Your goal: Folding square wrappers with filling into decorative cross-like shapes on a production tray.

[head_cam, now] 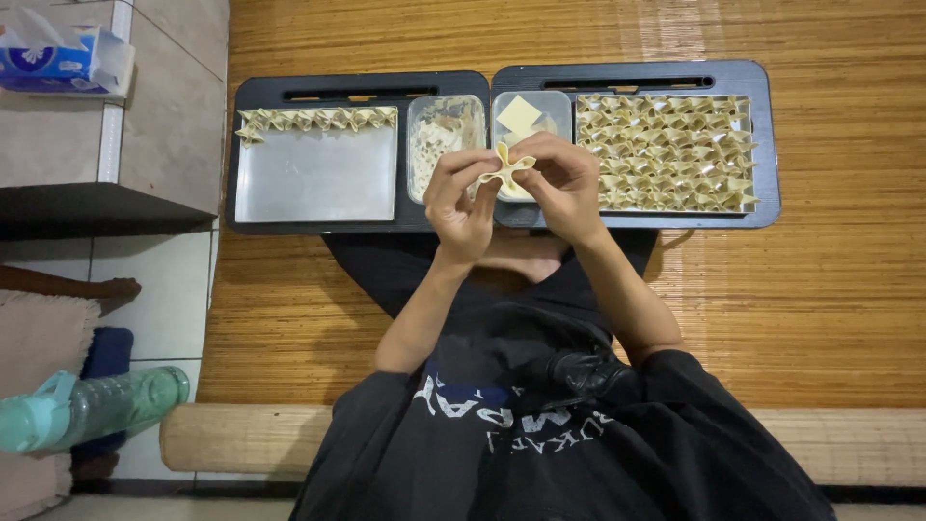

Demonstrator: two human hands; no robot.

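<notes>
Both my hands are raised over the middle of two black lap tables and pinch one pale folded dumpling wrapper [506, 170] between them. My left hand [461, 198] grips its left side, my right hand [564, 183] its right side. Behind my left hand sits a clear tub of filling [444, 130]. A second clear tub [526, 116] behind my right hand holds square yellow wrappers. The metal tray on the left [318, 178] carries one row of folded dumplings [318, 119] along its far edge. The tray on the right [666, 152] is packed with several rows of folded dumplings.
The black lap tables [251, 96] stand on a woven straw mat [849, 289]. A tissue box [63, 58] rests on a low shelf at the far left. A green water bottle [87, 410] lies on the tiled floor at left, near a rug.
</notes>
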